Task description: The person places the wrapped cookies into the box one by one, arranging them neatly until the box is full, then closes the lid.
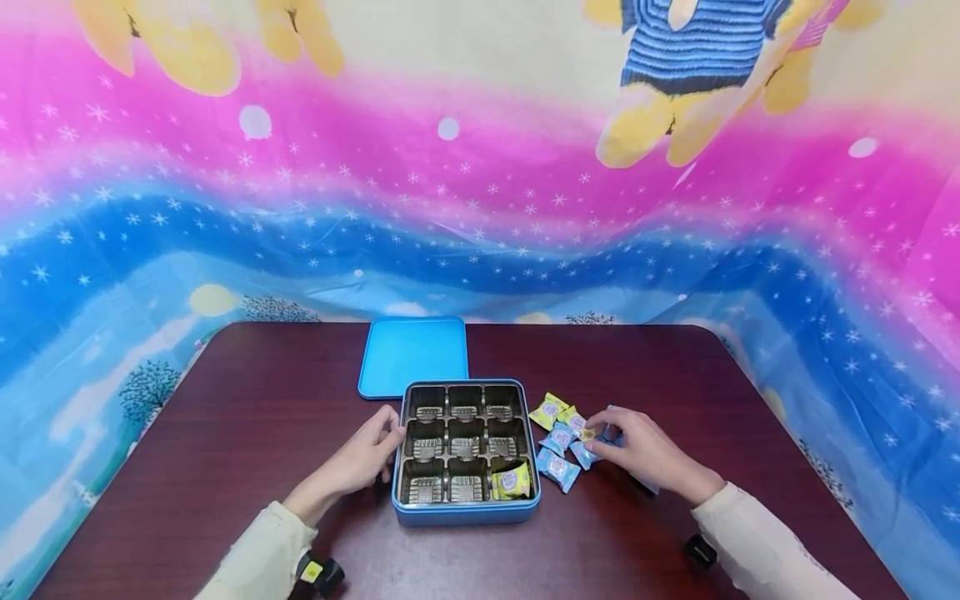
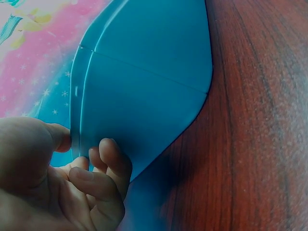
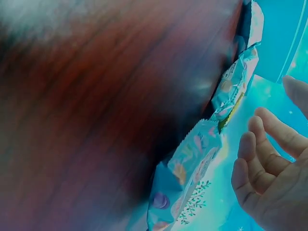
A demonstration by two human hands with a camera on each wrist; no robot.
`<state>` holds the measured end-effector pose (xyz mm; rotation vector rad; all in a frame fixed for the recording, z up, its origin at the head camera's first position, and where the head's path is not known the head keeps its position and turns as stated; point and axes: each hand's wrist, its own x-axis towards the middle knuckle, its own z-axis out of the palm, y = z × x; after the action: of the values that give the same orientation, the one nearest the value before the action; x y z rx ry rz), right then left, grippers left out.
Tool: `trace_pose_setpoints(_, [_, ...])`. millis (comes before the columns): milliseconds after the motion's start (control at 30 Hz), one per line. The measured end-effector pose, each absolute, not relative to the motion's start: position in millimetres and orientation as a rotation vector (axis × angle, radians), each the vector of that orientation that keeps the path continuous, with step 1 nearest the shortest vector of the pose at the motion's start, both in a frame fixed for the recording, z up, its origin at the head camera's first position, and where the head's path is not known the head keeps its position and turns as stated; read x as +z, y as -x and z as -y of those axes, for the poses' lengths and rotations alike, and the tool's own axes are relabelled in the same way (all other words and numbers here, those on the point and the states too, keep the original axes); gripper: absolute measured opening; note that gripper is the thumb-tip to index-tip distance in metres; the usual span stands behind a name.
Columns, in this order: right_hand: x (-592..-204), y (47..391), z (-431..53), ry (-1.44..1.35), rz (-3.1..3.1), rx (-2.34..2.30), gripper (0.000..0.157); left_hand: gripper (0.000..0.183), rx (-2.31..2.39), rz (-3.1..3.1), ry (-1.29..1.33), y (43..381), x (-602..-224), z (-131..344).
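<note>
I saw the blue and yellow wrapped candies point(image 1: 558, 469) lying under and just left of the right hand point(image 1: 648, 454), whose thumb and fingers were apart and, as far as I could see, gripped nothing. Farther left of that hand stood the blue box point(image 1: 465, 516), nine compartments inside, a yellow candy point(image 1: 512, 482) in the near one on the right hand's side. The left hand point(image 1: 366, 450) had its thumb and bent fingers clamped on the box's left rim. I noted only a narrow gap between the box's right wall and the nearest candies. Ahead of the left hand, the blue lid point(image 1: 414, 358) reached the table's far edge; outward of both hands, brown tabletop point(image 1: 262, 467) ran to its side edges. Printed labels showed on the wrappers, too small for me to read. Beyond the table hung a snowflake-patterned cloth point(image 1: 480, 192).
</note>
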<state>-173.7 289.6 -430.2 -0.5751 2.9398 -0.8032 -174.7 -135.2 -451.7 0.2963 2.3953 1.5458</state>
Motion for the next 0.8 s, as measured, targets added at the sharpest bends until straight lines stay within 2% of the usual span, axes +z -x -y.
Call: trace_pose_setpoints(800, [-429,190,-290,0.491,-2.965,-0.641,0.031,0.015,1.546,-2.403,-0.313,174,-451,136])
